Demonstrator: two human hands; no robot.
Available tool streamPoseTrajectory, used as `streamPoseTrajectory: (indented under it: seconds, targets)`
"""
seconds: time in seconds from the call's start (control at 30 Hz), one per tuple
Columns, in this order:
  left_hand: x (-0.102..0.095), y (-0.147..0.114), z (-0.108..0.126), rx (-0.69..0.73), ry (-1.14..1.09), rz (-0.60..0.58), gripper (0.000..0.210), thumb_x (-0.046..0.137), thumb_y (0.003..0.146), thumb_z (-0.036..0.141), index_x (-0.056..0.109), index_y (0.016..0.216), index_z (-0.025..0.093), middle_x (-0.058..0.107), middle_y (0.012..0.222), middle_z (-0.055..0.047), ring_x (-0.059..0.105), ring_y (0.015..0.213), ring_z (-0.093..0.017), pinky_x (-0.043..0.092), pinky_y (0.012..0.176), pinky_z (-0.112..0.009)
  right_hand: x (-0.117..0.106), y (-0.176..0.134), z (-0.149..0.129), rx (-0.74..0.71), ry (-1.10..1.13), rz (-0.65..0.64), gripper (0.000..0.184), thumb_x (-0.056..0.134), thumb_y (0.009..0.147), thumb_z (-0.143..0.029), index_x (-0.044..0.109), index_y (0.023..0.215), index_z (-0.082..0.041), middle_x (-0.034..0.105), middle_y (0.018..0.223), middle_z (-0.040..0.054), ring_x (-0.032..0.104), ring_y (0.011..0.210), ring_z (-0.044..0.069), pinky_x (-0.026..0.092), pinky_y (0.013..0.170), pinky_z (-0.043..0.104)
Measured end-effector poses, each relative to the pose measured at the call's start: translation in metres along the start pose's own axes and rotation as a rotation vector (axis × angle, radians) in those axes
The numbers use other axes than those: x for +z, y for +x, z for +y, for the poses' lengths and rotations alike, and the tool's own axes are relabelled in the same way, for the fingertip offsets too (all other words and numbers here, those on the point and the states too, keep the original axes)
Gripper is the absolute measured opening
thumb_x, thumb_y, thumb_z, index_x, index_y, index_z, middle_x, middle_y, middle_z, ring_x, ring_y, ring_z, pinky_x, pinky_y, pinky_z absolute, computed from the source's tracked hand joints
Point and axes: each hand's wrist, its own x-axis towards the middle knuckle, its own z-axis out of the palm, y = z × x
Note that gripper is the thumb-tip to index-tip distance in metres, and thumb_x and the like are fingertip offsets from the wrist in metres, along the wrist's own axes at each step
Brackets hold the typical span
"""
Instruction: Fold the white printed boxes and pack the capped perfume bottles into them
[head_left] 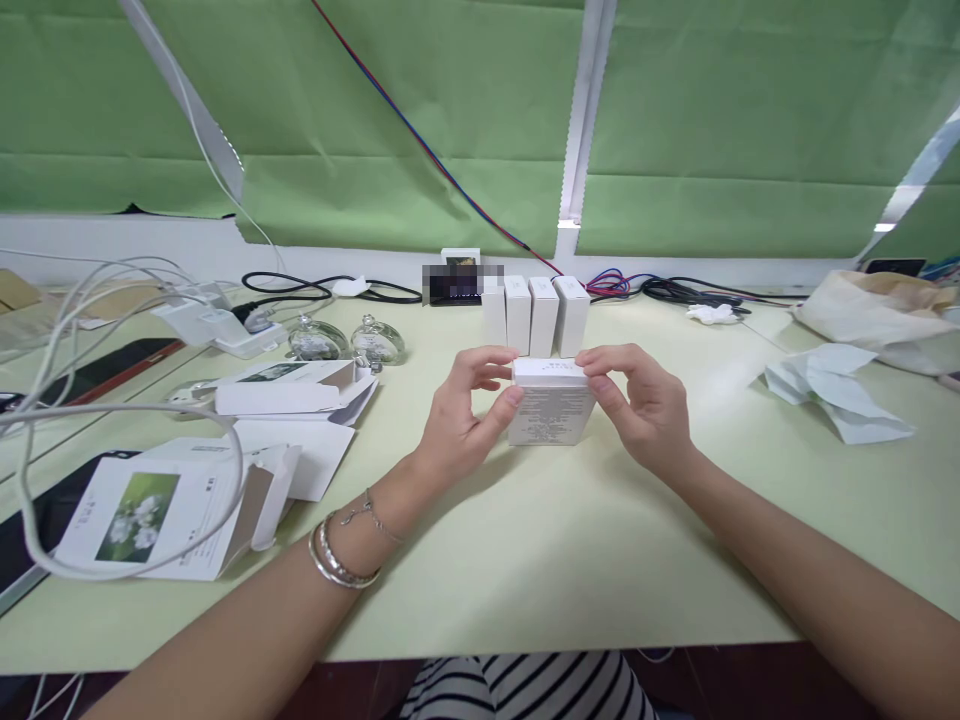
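A small white carton (551, 410) stands upright on the table, its near face covered in fine print and its top flap closed. My left hand (469, 405) pinches the carton's upper left corner between thumb and fingers. At the upper right corner, the thumb and fingers of my right hand (637, 400) hold it in the same way. Just behind it stands a row of several similar white cartons (570, 315), narrow sides towards me.
To the left lie opened white boxes (150, 520) with flower pictures, beside two clear glass bottles (379, 340). White cables (34, 480) loop across the left side. Crumpled paper (840, 390) and a cloth bag (885, 315) lie at right; black cables (690, 290) run along the back.
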Motion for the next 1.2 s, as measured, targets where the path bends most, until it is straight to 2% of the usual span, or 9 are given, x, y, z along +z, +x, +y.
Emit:
streamPoseTrajectory:
  seconds: [0.17,0.3,0.5,0.6,0.7,0.8,0.9,1.03,1.2]
  targets:
    - [0.0,0.002,0.0,0.03,0.138,-0.072,0.015,0.053,0.087,0.022,0.053,0.102,0.024,0.055,0.111,-0.006,0.053,0.11,-0.019,0.055,0.074,-0.029,0.0,-0.001,0.008,0.037,-0.038,-0.157,0.019,0.059,0.083,-0.022,0.053,0.1,-0.024,0.055,0.109,0.0075,0.055,0.107,0.022,0.047,0.088,0.039]
    - [0.001,0.002,0.001,-0.03,0.181,-0.096,0.013,0.05,0.089,0.022,0.052,0.102,0.024,0.053,0.115,-0.006,0.05,0.114,-0.02,0.055,0.077,-0.031,-0.003,-0.002,0.018,0.113,-0.028,-0.377,0.035,0.06,0.081,-0.024,0.04,0.11,-0.027,0.053,0.109,0.0059,0.06,0.088,0.018,0.053,0.069,0.031]
    - [0.001,-0.003,-0.001,-0.251,0.224,-0.216,0.04,0.049,0.086,0.021,0.036,0.124,0.024,0.041,0.132,-0.011,0.058,0.103,-0.02,0.054,0.078,-0.036,-0.025,0.003,0.047,0.048,-0.496,-0.097,0.032,0.059,0.069,-0.018,0.046,0.098,-0.023,0.055,0.095,0.0048,0.057,0.089,0.023,0.049,0.078,0.038]
    - [0.001,-0.003,0.002,-0.345,0.256,-0.272,0.041,0.046,0.086,0.023,0.033,0.125,0.023,0.043,0.13,-0.012,0.056,0.109,-0.023,0.053,0.081,-0.041,-0.036,0.004,0.064,0.259,-0.653,0.161,0.038,0.058,0.064,-0.021,0.043,0.099,-0.021,0.05,0.104,0.0094,0.052,0.101,0.027,0.043,0.089,0.046]
    - [0.001,-0.003,0.004,-0.411,0.264,-0.333,0.044,0.045,0.086,0.025,0.03,0.128,0.022,0.043,0.133,-0.013,0.056,0.11,-0.025,0.052,0.082,-0.043,-0.042,0.005,0.073,0.521,-0.608,0.335,0.067,0.062,0.061,-0.032,0.031,0.117,-0.014,0.042,0.121,0.0181,0.047,0.112,0.031,0.039,0.095,0.048]
    - [0.002,-0.004,0.005,-0.45,0.296,-0.393,0.048,0.045,0.086,0.025,0.029,0.13,0.02,0.043,0.135,-0.015,0.055,0.111,-0.026,0.05,0.084,-0.044,-0.044,0.007,0.074,0.755,-0.563,0.235,0.081,0.066,0.061,-0.041,0.028,0.125,-0.01,0.047,0.122,0.0213,0.052,0.108,0.032,0.043,0.09,0.046]
    - [0.001,-0.005,0.008,-0.47,0.346,-0.483,0.045,0.045,0.085,0.024,0.034,0.129,0.018,0.051,0.129,-0.015,0.056,0.111,-0.027,0.048,0.087,-0.044,-0.043,0.01,0.076,0.869,-0.631,0.104,0.06,0.06,0.068,-0.044,0.044,0.116,-0.013,0.057,0.117,0.0191,0.055,0.106,0.032,0.044,0.086,0.044]
    - [-0.001,-0.005,0.013,-0.461,0.395,-0.597,0.039,0.043,0.085,0.022,0.043,0.123,0.017,0.062,0.115,-0.011,0.056,0.109,-0.027,0.045,0.089,-0.045,-0.034,0.022,0.088,0.872,-0.653,0.052,0.051,0.055,0.074,-0.044,0.05,0.113,-0.012,0.062,0.113,0.019,0.059,0.101,0.032,0.045,0.081,0.042]
    - [-0.002,-0.005,0.015,-0.458,0.413,-0.598,0.039,0.042,0.085,0.021,0.045,0.123,0.016,0.062,0.115,-0.01,0.055,0.108,-0.026,0.044,0.088,-0.043,-0.018,0.039,0.107,0.828,-0.631,0.021,0.058,0.06,0.071,-0.047,0.049,0.115,-0.012,0.063,0.112,0.0193,0.058,0.101,0.033,0.046,0.079,0.04]
